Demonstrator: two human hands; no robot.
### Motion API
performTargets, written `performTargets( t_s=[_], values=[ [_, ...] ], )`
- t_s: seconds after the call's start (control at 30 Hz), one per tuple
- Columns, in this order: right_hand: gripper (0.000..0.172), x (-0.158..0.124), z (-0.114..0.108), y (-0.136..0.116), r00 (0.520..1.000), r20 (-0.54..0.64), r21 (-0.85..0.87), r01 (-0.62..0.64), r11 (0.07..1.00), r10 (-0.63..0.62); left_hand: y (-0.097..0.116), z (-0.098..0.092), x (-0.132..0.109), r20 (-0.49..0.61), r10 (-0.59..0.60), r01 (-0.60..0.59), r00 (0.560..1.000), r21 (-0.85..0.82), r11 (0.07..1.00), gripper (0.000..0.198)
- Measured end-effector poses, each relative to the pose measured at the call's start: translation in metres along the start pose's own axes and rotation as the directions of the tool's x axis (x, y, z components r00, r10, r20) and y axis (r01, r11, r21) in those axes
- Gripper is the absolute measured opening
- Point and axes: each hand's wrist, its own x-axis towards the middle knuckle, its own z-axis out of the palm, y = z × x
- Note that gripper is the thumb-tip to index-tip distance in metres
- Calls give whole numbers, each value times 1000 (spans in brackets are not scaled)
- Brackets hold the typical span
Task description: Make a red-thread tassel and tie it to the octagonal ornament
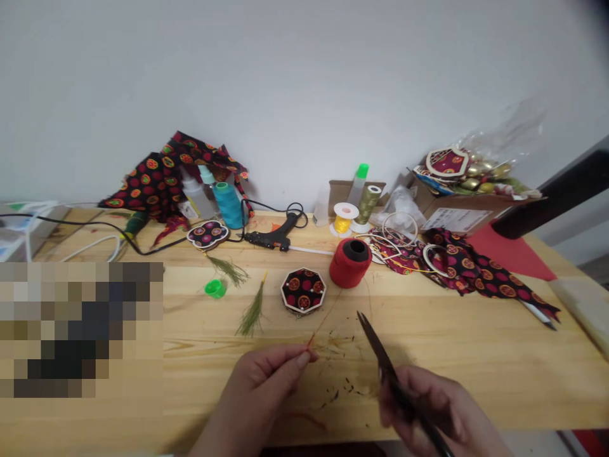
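Table [476, 355] is pale wood, clutter stacked along its far edge, my work at the middle of the near edge. My left hand [266, 381] and right hand [438, 406] sit there, well short of the red spool [349, 263] at the table's middle and the octagonal fabric piece [303, 290] just beside it. Right hand is wrapped tight round the scissors [375, 346], tips aimed at the far edge. Left thumb and forefinger are pressed together on the red thread [328, 317], which runs up to the spool. Imo the trick is keeping that thread taut and the pinch close to the blades. Handles are buried in my palm, I can't tell if the blades are parted, and a blurred block [80, 330] covers the left edge.
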Motion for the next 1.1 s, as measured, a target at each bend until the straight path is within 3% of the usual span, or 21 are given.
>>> performTargets(
  t_s=[0.1,0.23,0.33,0.47,0.53,0.6,0.67,0.73,0.8,0.83,0.97,1.0,1.03,1.1],
  values=[
    [20,16,19,-6,1000,-4,24,5,1000,-5,1,0,-3,32,-13,13,999,10,1000,23],
    [21,37,33,-22,958,-221,-115,158,981,-181,2,2,-5,91,15,-17,996,24,1000,22],
    [30,49,34,-30,934,-172,-180,282,942,-313,4,2,-4,134,69,-80,989,71,994,20],
    [18,59,34,-33,942,-51,-225,313,923,-332,6,3,-3,230,144,-163,963,69,984,23],
    [14,63,33,-33,942,-81,-198,305,932,-325,5,4,-3,242,120,-142,963,76,987,24],
    [10,64,31,-34,926,-199,-100,305,947,-320,3,5,-3,199,78,-98,977,95,991,24],
    [14,62,23,-37,876,-375,-13,323,946,-304,2,6,-2,142,50,-65,989,105,992,24],
    [20,57,10,-40,783,-562,-4,322,947,-268,1,6,-1,97,40,-50,994,106,993,23],
    [25,50,-7,-40,691,-688,-44,266,963,-222,0,7,1,66,34,-40,997,100,994,24],
    [27,47,-16,-39,677,-709,-70,215,974,-200,0,7,2,55,33,-38,998,97,995,25],
    [42,32,-47,-29,664,-713,-315,-13,949,-227,2,7,5,46,52,-56,998,74,996,25],
    [46,28,-51,-27,680,-693,-368,-48,929,-239,3,7,5,47,55,-59,997,69,996,25],
    [49,23,-52,-26,717,-651,-396,-43,917,-248,4,7,6,48,54,-57,997,64,996,25],
    [60,11,-46,-26,843,-475,-351,81,933,-252,5,7,6,48,52,-55,997,56,997,26]
  ],
)
